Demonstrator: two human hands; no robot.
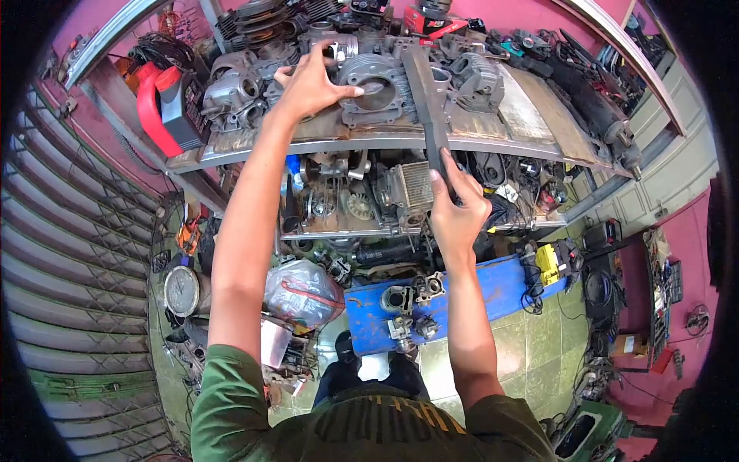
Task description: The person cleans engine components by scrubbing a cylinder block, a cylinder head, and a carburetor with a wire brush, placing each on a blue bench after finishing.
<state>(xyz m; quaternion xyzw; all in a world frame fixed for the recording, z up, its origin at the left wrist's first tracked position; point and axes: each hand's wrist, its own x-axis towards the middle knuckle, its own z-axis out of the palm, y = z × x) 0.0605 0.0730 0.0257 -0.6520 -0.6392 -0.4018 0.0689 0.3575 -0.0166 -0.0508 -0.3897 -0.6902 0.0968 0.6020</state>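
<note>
On the wooden shelf top, a finned metal cylinder block (371, 86) stands with its round bore facing me. My left hand (312, 86) is at its left side, fingers spread, the thumb reaching to the bore's edge; whether it presses on the metal is hard to tell. My right hand (460, 199) is wrapped round the handle of a long brush (423, 85), which points up and away. The brush's bristles lie against the block's right side. A finned engine part (477, 83) sits to the right of the brush.
More engine castings (231, 91) and a red and black container (165, 108) stand on the shelf's left. Greasy parts fill the lower shelf (339, 231). Below, a blue bench (493, 286) holds several metal parts beside a plastic bag (304, 292).
</note>
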